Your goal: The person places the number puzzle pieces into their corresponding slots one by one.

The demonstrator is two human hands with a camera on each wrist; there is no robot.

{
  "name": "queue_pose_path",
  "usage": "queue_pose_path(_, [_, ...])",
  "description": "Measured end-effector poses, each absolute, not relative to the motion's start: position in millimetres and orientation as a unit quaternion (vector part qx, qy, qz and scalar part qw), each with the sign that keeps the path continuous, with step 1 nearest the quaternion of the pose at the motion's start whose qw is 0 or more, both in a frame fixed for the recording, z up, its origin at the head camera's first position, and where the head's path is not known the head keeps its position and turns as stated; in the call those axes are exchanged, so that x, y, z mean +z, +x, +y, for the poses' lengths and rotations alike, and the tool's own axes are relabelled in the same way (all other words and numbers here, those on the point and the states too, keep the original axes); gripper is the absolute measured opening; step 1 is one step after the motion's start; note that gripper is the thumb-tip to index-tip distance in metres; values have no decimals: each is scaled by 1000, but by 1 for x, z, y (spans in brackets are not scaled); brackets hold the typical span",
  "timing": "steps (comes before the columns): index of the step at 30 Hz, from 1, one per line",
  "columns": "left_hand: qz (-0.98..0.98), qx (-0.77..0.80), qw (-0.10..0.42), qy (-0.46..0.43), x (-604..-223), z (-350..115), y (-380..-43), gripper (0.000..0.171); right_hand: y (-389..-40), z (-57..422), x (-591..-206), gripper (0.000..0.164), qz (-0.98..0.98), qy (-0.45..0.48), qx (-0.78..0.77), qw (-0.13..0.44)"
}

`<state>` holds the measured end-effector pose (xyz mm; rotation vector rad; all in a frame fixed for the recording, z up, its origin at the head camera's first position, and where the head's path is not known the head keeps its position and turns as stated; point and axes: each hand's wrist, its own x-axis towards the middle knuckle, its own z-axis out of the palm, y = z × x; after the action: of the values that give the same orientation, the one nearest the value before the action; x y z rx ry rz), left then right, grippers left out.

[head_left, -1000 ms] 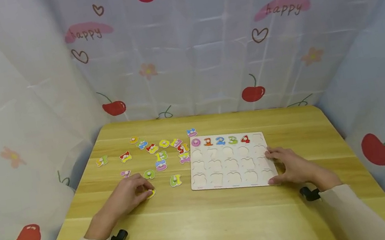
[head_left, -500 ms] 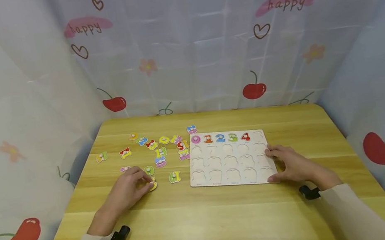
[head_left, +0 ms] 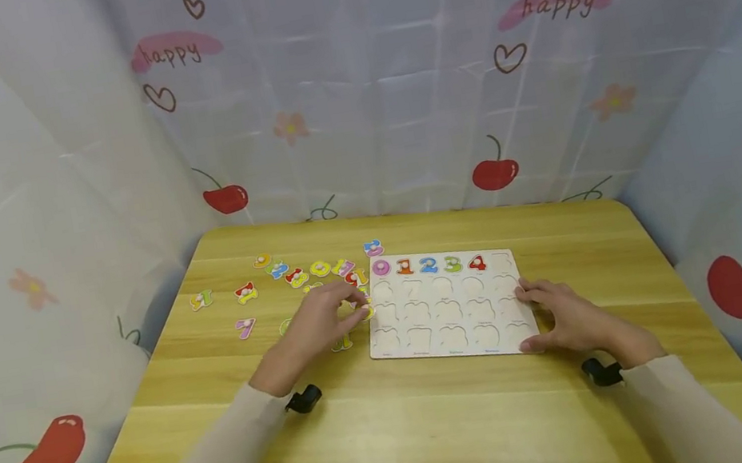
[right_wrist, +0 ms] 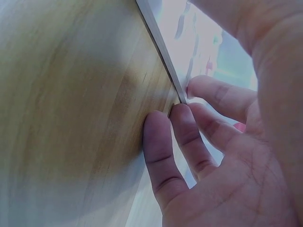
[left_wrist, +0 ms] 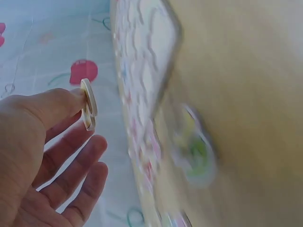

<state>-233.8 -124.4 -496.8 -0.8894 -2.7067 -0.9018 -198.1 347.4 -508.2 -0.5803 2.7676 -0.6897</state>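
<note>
Number piece (left_wrist: pixel 89 105) looks light and stiff, prob thin wood, so I'd pinch the rim. It's by the board's (head_left: pixel 446 304) 9 o'clock edge, pinched by the left hand's (head_left: pixel 319 319) thumb and fingers. It's edge-on, so can't read it. Right hand's (head_left: pixel 562 314) fingers are spread against the 3-to-4 o'clock edge. Left hand covers some loose pieces (head_left: pixel 246 328).

The table (head_left: pixel 403 437) is yellow wood-grain, the board (head_left: pixel 431 299) cream, the 4 (head_left: pixel 476 263) red, the curtain (head_left: pixel 384 132) white with red cherries (head_left: pixel 496 174).
</note>
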Motion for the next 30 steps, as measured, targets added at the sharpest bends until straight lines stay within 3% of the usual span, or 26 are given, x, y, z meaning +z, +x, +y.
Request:
queue_pose_path(7, [-885,-317,79,-331,-492,-52,-272,10,-198,348,-510,107,942,-200,-244,113])
queue_pose_path(18, [-892,-320,17,-319,-494,48,-319,12,-199,352,-511,109,947,-186,-236,113])
queue_pose_path(30, [-906,-331,-21,-264,-515,118,-328,10,-198,350,-511,108,942,-211,-241,99])
